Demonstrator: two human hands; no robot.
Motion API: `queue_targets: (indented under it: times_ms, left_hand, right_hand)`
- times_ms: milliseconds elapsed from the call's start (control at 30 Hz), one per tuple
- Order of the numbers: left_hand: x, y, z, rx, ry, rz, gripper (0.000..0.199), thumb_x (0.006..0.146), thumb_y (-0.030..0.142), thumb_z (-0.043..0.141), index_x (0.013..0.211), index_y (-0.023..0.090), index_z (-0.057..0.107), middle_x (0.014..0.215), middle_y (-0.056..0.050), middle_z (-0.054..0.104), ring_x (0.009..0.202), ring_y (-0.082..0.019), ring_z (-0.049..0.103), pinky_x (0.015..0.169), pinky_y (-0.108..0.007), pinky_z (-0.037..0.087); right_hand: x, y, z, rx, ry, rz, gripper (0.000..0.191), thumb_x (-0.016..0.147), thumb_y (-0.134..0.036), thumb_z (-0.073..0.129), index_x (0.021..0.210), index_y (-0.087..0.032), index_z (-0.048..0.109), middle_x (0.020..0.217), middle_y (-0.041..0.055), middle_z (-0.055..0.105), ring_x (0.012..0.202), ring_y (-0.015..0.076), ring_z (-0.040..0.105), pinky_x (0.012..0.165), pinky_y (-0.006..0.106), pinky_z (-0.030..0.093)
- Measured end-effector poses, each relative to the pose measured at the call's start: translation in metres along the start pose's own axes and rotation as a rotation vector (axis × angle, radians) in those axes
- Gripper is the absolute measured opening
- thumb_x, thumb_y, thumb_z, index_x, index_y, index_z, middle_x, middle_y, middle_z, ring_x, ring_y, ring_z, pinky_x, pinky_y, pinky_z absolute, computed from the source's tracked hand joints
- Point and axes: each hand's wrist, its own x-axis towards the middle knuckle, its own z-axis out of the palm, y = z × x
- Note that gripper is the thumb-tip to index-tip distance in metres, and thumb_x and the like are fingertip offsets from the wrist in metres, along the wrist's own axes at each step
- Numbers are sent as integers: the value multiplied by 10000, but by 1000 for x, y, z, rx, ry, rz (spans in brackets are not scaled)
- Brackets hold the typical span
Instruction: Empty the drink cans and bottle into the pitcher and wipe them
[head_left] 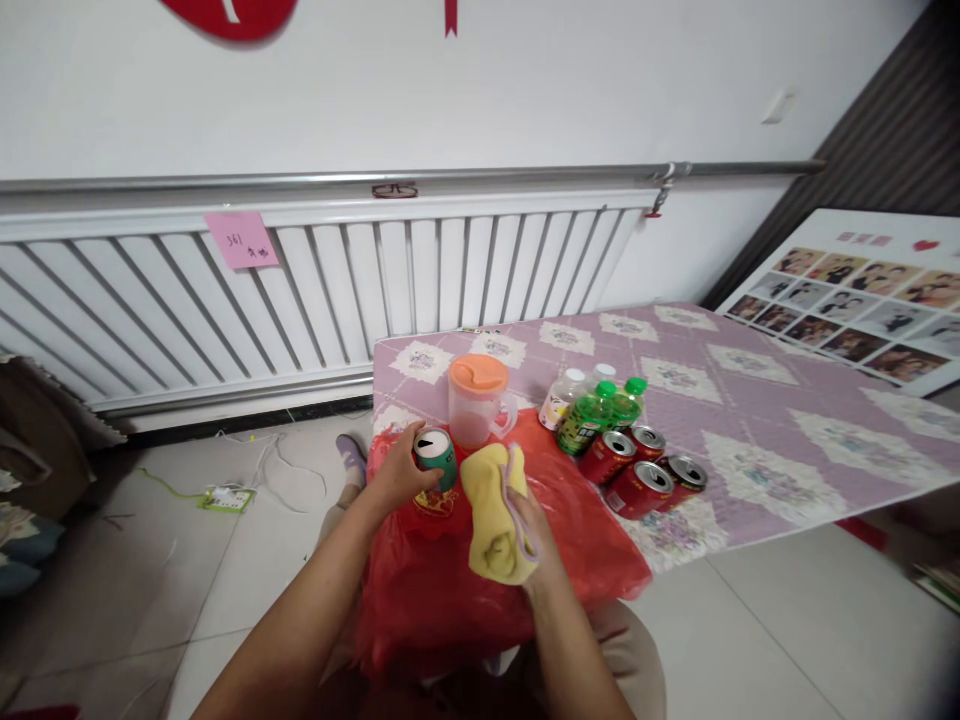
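Observation:
My left hand (405, 470) is wrapped round a green drink can (444, 464) with an opened top, held upright over the red plastic sheet (592, 530). In my right hand (538, 530) is a folded yellow cloth (491, 510) with a lilac edge, close beside the can but apart from it. Just behind the can stands a clear plastic pitcher (469, 418) with an orange lid. Several red cans (637, 490) stand together to the right of the cloth. Behind them are bottles with green caps (585, 420) and bottles with white caps (559, 400).
A purple floral tablecloth (720, 420) covers the table, which reaches to the right. A white radiator (360, 290) with a pink note (241, 240) runs along the wall. A photo board (855, 300) leans at the right. Cables (262, 470) lie on the floor at left.

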Motion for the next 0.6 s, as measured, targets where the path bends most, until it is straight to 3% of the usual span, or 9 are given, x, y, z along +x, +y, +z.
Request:
queue_targets:
  times_ms: [100, 233, 300, 400, 533, 600]
  left_hand:
    - [-4, 3, 6, -35, -23, 36, 757, 599, 121, 729, 1305, 179, 462, 1305, -115, 596, 1185, -264, 587, 1039, -415, 457]
    - [-6, 7, 7, -101, -18, 77, 635, 619, 115, 703, 1222, 200, 522, 1181, -56, 656, 1062, -225, 637, 955, -370, 512]
    - [-6, 9, 3, -95, 1, 60, 604, 619, 120, 708, 1190, 207, 532, 1137, -35, 665, 1035, -215, 640, 941, -368, 516]
    - [-7, 13, -3, -77, 15, 31, 581, 608, 116, 718, 1153, 203, 536, 1093, -21, 662, 1033, -207, 630, 945, -369, 506]
    - [-10, 18, -2, -124, 30, 8, 555, 621, 126, 727, 1135, 199, 529, 1061, -21, 650, 980, -190, 635, 894, -344, 515]
    - [-11, 19, 2, -145, 48, 1, 558, 624, 144, 739, 1131, 203, 515, 1061, -23, 649, 966, -192, 640, 876, -344, 518]
  right_hand:
    - [-1, 0, 10, -89, -3, -78, 546, 773, -449, 617, 1274, -244, 548, 1124, 78, 704, 953, 269, 685, 815, 396, 553]
    - [1, 13, 21, -376, -60, -415, 488, 749, -297, 633, 1231, -235, 590, 1324, 90, 598, 1240, 256, 535, 1091, 421, 384]
    - [2, 22, 21, -419, -54, -449, 489, 737, -282, 633, 1220, -221, 595, 1329, 95, 594, 1271, 256, 508, 1116, 432, 351]
    - [0, 32, 17, -320, -8, -250, 496, 743, -336, 639, 1223, -220, 592, 1249, 84, 646, 1168, 260, 589, 1021, 419, 451]
    - [-4, 33, 19, 141, -23, 81, 528, 727, -436, 703, 1203, -240, 589, 998, 37, 734, 861, 236, 702, 741, 345, 564]
    - [-2, 32, 22, 319, -70, 142, 535, 695, -467, 750, 1155, -238, 603, 901, 15, 737, 746, 211, 705, 667, 320, 568]
